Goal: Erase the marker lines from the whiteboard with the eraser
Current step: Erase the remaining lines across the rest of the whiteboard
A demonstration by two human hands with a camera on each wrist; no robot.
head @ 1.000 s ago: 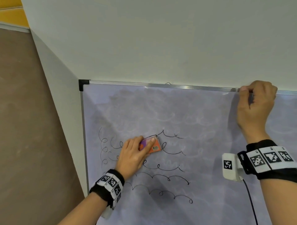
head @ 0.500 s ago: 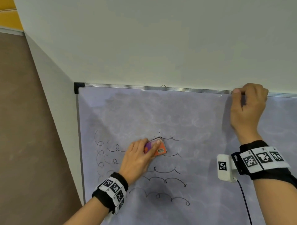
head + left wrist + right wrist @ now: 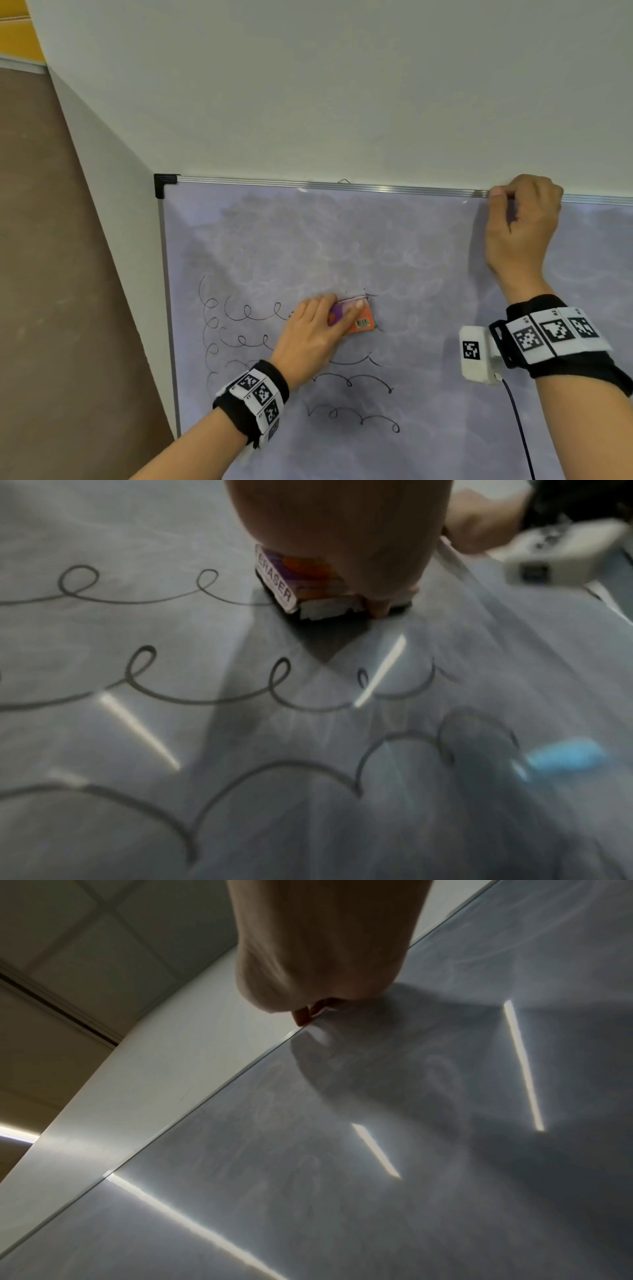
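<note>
A whiteboard (image 3: 428, 308) with a metal frame hangs on the wall. Black looped marker lines (image 3: 250, 313) run in rows across its lower left; the area above is smeared grey. My left hand (image 3: 318, 335) grips an orange and purple eraser (image 3: 361, 322) and presses it flat on the board at the right end of the top loop row. In the left wrist view the eraser (image 3: 291, 588) shows a label reading ERASER, with marker lines (image 3: 205, 693) below it. My right hand (image 3: 517, 226) grips the board's top frame edge (image 3: 376, 188), fingers curled over it (image 3: 308, 1015).
A white wall (image 3: 308, 85) rises above the board. A brown surface (image 3: 51, 274) lies to the left past the wall corner. A black cable (image 3: 520, 431) hangs from my right wrist camera in front of the board.
My left hand slid the eraser to the right along the loop rows, wiping off the right-hand parts of the upper lines. My right hand stayed on the top frame.
</note>
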